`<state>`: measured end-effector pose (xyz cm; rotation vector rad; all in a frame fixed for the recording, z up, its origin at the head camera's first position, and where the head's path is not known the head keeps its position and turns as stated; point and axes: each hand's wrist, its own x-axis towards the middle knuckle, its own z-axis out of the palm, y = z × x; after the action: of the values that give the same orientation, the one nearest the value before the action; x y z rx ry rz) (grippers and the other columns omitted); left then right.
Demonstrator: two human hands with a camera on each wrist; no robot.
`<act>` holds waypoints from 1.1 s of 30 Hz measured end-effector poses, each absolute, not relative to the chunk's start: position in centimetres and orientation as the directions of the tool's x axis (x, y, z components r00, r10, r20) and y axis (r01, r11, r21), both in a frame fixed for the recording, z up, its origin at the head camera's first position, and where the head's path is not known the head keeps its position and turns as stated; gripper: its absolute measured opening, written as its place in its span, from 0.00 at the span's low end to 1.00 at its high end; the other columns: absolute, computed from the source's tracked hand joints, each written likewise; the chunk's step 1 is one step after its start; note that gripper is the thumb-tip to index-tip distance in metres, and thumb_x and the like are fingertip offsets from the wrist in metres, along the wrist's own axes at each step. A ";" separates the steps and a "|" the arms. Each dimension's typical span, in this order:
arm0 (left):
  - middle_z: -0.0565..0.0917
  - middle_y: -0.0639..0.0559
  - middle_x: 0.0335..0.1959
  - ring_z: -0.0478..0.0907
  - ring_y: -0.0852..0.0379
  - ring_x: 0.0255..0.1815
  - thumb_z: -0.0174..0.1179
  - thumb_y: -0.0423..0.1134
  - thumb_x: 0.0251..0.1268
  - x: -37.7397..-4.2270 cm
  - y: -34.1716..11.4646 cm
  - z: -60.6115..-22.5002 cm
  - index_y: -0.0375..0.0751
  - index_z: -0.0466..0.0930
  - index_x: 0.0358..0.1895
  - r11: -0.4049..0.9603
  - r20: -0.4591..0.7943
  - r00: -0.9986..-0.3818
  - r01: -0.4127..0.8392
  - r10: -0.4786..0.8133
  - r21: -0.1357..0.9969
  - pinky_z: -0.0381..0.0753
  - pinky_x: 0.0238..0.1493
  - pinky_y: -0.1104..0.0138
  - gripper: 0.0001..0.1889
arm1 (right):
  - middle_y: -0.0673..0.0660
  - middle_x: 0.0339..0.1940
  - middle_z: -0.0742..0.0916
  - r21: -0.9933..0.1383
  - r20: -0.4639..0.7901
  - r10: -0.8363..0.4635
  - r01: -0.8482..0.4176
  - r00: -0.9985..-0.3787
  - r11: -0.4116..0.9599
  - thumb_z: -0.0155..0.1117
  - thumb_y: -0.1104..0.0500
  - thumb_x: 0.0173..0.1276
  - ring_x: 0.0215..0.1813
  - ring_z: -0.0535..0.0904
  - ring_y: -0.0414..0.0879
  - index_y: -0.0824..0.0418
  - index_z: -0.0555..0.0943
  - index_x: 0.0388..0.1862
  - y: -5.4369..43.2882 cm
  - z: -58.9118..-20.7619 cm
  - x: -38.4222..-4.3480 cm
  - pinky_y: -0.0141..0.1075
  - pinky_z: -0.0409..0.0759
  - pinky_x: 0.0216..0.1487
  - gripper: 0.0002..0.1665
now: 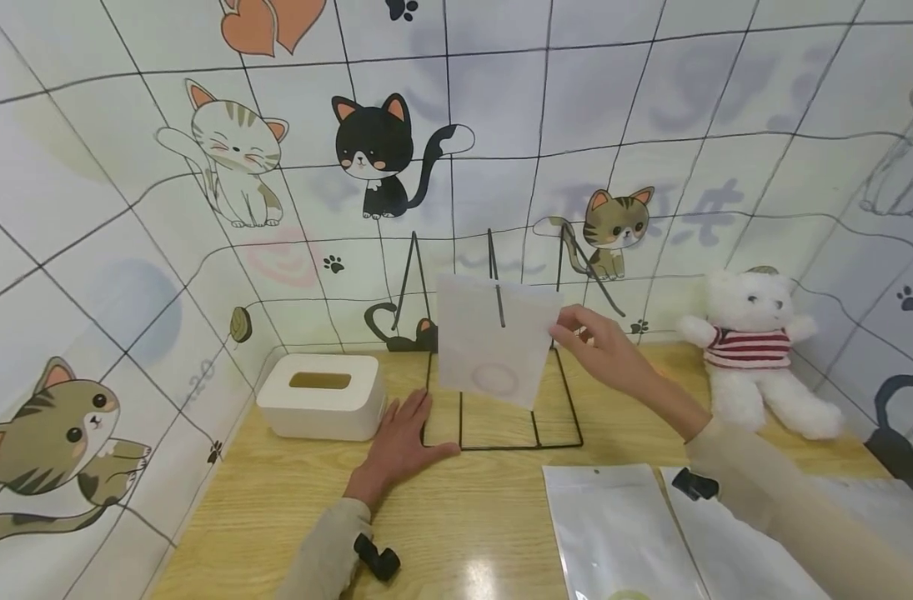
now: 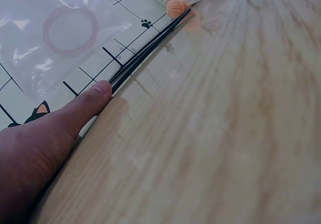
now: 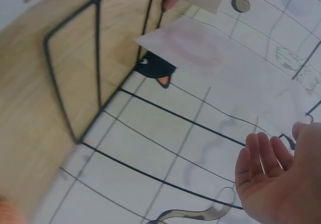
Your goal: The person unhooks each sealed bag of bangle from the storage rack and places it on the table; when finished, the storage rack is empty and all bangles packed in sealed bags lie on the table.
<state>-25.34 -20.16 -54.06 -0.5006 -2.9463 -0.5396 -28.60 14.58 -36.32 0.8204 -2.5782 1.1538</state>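
A translucent white plastic pouch with a faint ring mark hangs at the middle prong of a black wire rack. The prong's end shows in front of its upper part. With thumb and fingertips my right hand pinches the pouch's right edge; in the right wrist view the other fingers curl loosely. My left hand lies on the table at the rack's front left corner, fingers spread. Its thumb presses on the base wire in the left wrist view, where the pouch appears above.
A white tissue box stands just left of my left hand. Flat silvery-white pouches lie at the table's front right, under my right forearm. A white teddy bear in a striped top sits at the right. Behind the rack rises a cat-patterned wall.
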 end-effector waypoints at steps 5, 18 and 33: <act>0.53 0.47 0.82 0.47 0.49 0.83 0.52 0.81 0.54 -25.4 -20.1 -54.0 0.41 0.51 0.80 0.883 0.159 -0.942 0.334 0.297 0.331 0.42 0.83 0.50 0.60 | 0.58 0.33 0.84 -0.619 0.415 -0.378 -0.561 -0.828 0.550 0.55 0.47 0.78 0.34 0.79 0.48 0.58 0.72 0.35 13.3 -34.7 -29.0 0.39 0.80 0.35 0.17; 0.51 0.50 0.82 0.45 0.52 0.83 0.50 0.82 0.53 -25.5 -20.1 -54.4 0.43 0.49 0.81 0.888 0.138 -0.947 0.320 0.290 0.329 0.40 0.83 0.52 0.60 | 0.57 0.27 0.85 -0.692 0.415 -0.407 -0.573 -0.814 0.439 0.49 0.51 0.81 0.26 0.78 0.50 0.54 0.81 0.59 12.2 -34.0 -28.6 0.34 0.76 0.24 0.17; 0.53 0.48 0.82 0.47 0.50 0.83 0.52 0.80 0.55 -25.4 -20.1 -54.2 0.42 0.51 0.80 0.878 0.160 -0.940 0.338 0.300 0.339 0.42 0.83 0.50 0.59 | 0.56 0.27 0.85 -0.654 0.431 -0.432 -0.604 -0.793 0.455 0.49 0.56 0.82 0.24 0.78 0.40 0.58 0.82 0.54 12.4 -34.0 -27.5 0.33 0.74 0.22 0.15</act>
<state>-25.38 -20.11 -54.17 -0.5016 -2.9443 -0.5596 -27.46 12.44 -33.96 0.9024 -2.5013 1.2490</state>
